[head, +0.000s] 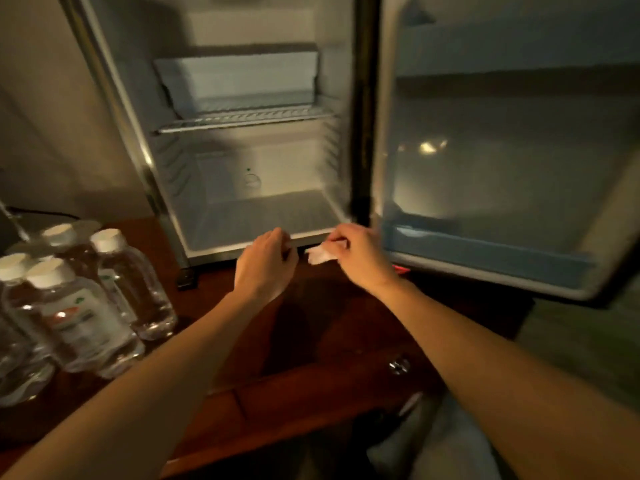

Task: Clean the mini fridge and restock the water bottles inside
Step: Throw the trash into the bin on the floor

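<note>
The mini fridge [194, 188] stands open on a dark wooden surface, its inside holding no bottles, with a wire shelf [242, 121] and a small freezer box above it. Its door [502, 161] swings out to the right. My right hand [356, 256] pinches a crumpled white tissue [320, 254] just in front of the fridge's bottom front edge. My left hand [268, 263] is beside it with curled fingers at that same edge; whether it holds anything is hidden. Several clear water bottles [86, 306] with white caps stand at the left.
The wooden desk top [311, 341] extends toward me, with a small metal knob [399, 366] on its front right. A dark cable [41, 213] runs behind the bottles. A wall is to the left of the fridge.
</note>
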`<control>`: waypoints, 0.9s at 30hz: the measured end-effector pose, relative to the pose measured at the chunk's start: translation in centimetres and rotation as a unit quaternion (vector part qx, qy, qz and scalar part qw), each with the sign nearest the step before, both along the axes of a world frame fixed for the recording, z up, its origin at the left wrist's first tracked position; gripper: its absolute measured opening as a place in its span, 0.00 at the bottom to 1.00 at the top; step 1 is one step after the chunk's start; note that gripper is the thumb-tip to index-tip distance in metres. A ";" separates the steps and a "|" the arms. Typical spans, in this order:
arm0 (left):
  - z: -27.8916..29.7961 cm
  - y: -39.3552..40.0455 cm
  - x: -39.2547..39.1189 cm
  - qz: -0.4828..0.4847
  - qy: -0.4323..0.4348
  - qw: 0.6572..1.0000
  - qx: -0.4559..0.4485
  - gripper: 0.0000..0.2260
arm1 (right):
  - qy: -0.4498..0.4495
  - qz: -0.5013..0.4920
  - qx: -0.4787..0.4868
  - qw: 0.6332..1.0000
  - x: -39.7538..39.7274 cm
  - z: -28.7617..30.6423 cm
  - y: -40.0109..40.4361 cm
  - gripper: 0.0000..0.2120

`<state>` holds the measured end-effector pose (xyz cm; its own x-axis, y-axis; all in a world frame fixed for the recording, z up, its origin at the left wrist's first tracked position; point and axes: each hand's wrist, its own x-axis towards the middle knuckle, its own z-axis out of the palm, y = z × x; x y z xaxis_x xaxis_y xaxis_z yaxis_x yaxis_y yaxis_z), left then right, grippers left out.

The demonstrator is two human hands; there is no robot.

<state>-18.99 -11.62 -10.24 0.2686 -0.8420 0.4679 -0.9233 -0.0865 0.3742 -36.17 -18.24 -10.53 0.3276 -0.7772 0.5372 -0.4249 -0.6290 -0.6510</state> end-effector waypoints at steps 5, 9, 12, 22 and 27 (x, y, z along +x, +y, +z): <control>-0.8 1.7 -7.7 -0.072 -0.040 0.997 -0.008 0.08 | 0.005 -0.031 -0.025 0.999 -7.5 -0.9 6.5 0.05; -1.8 2.9 -14.0 -0.144 -0.046 0.988 -0.015 0.08 | -0.043 -0.124 -0.002 0.991 -15.4 -3.1 8.7 0.04; -2.9 3.8 -18.8 -0.216 -0.067 0.974 -0.005 0.06 | -0.056 -0.196 0.041 0.978 -21.6 -5.1 10.3 0.04; -9.6 4.8 -34.9 -0.376 -0.060 0.919 0.108 0.06 | -0.024 -0.351 0.151 0.924 -38.0 -14.0 15.1 0.06; -14.9 4.2 -42.6 -0.426 -0.081 0.885 0.168 0.07 | -0.045 -0.436 0.215 0.873 -44.3 -19.8 17.4 0.07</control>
